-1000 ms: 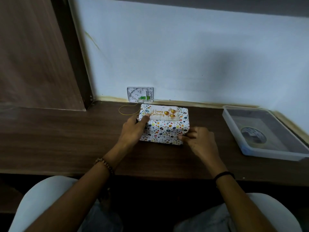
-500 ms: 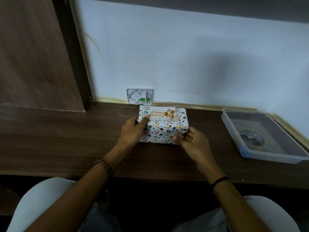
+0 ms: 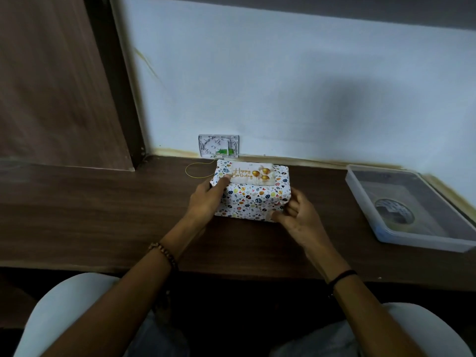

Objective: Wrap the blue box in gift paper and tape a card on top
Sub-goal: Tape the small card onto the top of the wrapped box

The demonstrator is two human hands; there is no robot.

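Observation:
The box (image 3: 255, 199) stands on the brown desk near the wall, fully covered in white gift paper with small coloured patterns. A white "Happy Birthday" card (image 3: 251, 173) with gold balloons lies flat on its top. My left hand (image 3: 207, 200) holds the box's left end, with the thumb pressing the card's left edge. My right hand (image 3: 300, 217) cups the box's lower right corner, fingers curled against the paper. No blue surface shows anywhere.
A clear plastic tray (image 3: 386, 235) at the right of the desk holds a roll of tape (image 3: 394, 211). A white wall socket plate (image 3: 218, 146) sits behind the box, with a thin yellow wire loop (image 3: 195, 171) on the desk beside it. A wooden panel rises at the left.
My right hand has slid from the front right corner up along the box's right side. The left hand stays on the left end with its thumb on the card.

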